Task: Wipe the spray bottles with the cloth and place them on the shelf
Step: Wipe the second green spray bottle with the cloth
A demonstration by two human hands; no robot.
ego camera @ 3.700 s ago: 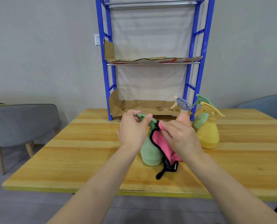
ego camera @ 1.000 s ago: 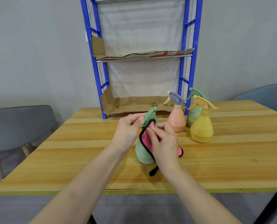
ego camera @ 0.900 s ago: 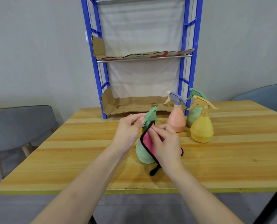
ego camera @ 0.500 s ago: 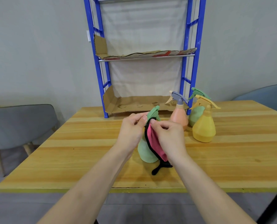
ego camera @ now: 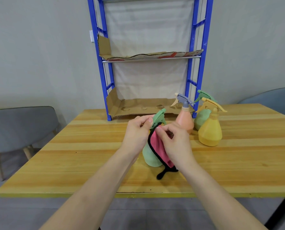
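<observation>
Green bottle (ego camera: 150, 156) stands on the table (ego camera: 72, 155); my left hand (ego camera: 136, 135) pinches its top, my right hand (ego camera: 175, 145) grips the cloth (ego camera: 157, 145) against it; hard rubbing may tip it.

A single wide-angle view from a camera worn on the person's head looks forward and slightly down across a wooden table (ego camera: 72, 146). Both forearms enter from the bottom edge, and the left hand (ego camera: 136, 131) and right hand (ego camera: 176, 145) meet close to the lens, near the centre. Straight ahead at the table's far edge stands a blue shelf (ego camera: 203, 47), its top cut off by the frame. A grey chair (ego camera: 22, 127) sits at the left margin and a blue-grey chair (ego camera: 271, 97) at the right.
</observation>
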